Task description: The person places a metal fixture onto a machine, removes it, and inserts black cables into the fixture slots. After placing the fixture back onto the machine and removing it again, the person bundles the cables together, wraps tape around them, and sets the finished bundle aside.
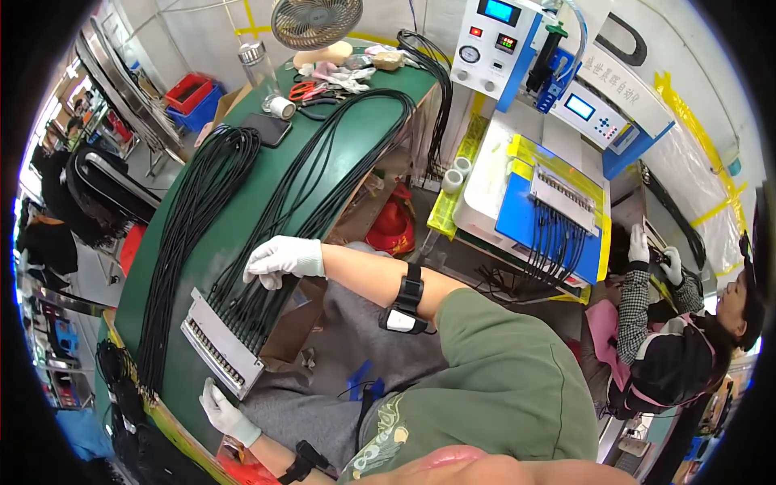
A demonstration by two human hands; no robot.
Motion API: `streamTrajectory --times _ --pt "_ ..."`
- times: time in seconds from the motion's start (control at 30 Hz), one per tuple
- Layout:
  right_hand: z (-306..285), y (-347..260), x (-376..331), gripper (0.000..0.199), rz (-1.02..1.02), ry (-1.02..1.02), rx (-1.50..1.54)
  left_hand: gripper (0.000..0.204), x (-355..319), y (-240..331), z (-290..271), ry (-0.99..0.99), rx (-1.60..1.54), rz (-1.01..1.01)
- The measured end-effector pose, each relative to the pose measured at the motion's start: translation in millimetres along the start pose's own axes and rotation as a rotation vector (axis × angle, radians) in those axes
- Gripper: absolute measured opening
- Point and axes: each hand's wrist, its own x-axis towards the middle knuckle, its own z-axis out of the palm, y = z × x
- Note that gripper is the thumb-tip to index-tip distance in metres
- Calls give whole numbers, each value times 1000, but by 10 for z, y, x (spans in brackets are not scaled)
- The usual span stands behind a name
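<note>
A pale metal fixture bar point(220, 346) with a row of small slots lies slantwise on the green table. Several black cables point(242, 295) run from its upper edge up across the table. My left hand point(226, 414), in a white glove, is beside the lower end of the bar with its fingers stretched out; whether they touch it is unclear. My right hand point(284, 257), also gloved, hovers over the cables just above the bar. Its fingers are bent and drawn together; what they pinch, if anything, is hidden.
A thick cable bundle point(190, 210) lies on the left of the table. Toward the back are a phone point(265, 129), red-handled scissors point(303, 90), a glass bottle point(257, 69) and a fan point(317, 23). A machine point(497, 48) holds another cabled bar point(563, 198). A co-worker point(671, 356) sits at right.
</note>
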Motion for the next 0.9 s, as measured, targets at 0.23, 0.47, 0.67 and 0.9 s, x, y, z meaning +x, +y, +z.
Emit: streamTrajectory --times 0.23,0.47,0.67,0.9 --pt "37 -140 -103 35 -26 -18 39 30 0 7 13 7 10 -20" --pt "-515 -392 -1411 40 -92 345 139 31 19 -69 -20 -37 -45 36" --pt "-1437 -1159 -4532 50 13 1649 -914 41 -164 106 17 -83 -638 16" --pt "-1346 -1028 -6225 57 618 2154 -747 49 -296 729 162 -396 -984 234"
